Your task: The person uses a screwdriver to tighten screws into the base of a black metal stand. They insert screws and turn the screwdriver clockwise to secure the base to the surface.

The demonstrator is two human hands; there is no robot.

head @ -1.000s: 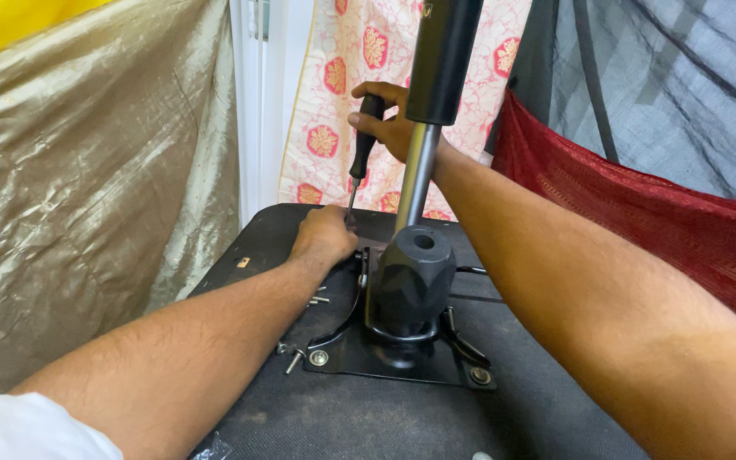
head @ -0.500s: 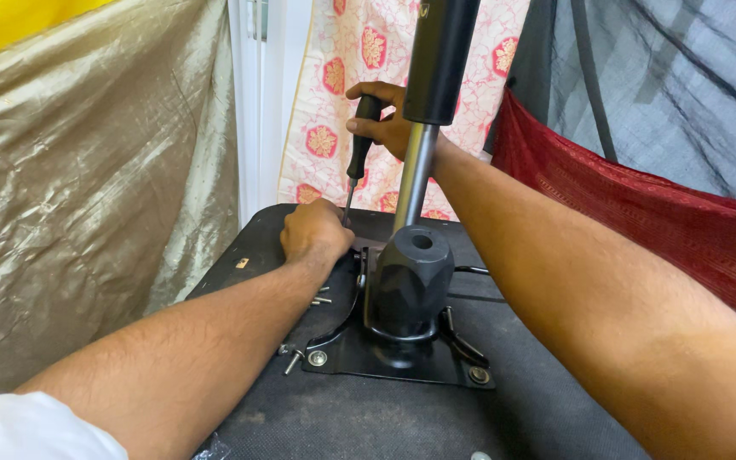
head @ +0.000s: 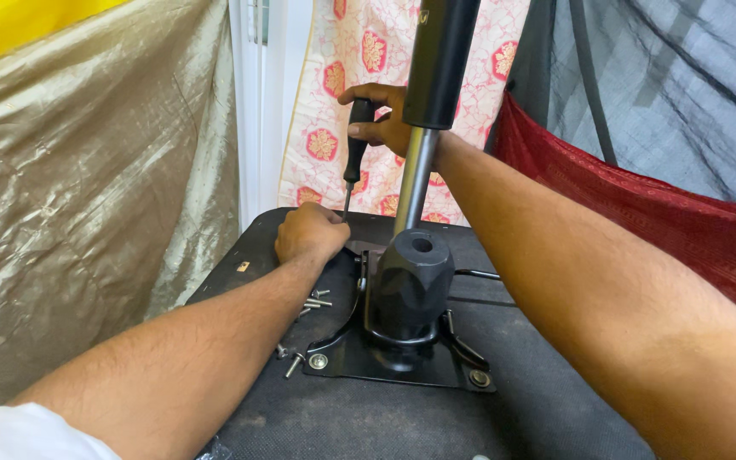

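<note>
My right hand (head: 382, 118) grips the black handle of a screwdriver (head: 354, 154), which stands upright with its tip pointing down at the far corner of a black metal mounting plate (head: 402, 358). My left hand (head: 310, 233) is closed around the screwdriver's tip at that corner, hiding the screw there. The plate lies on the black underside of a chair seat (head: 368, 417). A black mechanism housing (head: 411, 285) rises from the plate, with a grey and black gas cylinder (head: 428, 111) standing up in it.
Several loose bolts (head: 304, 311) lie on the seat left of the plate. A gold fabric sheet (head: 87, 187) hangs at the left, a floral curtain (head: 342, 77) behind, red cloth (head: 683, 230) and grey mesh at the right.
Both hands stay at the plate's far corner. The right hand has turned slightly on the screwdriver handle; the left hand has barely shifted.
</note>
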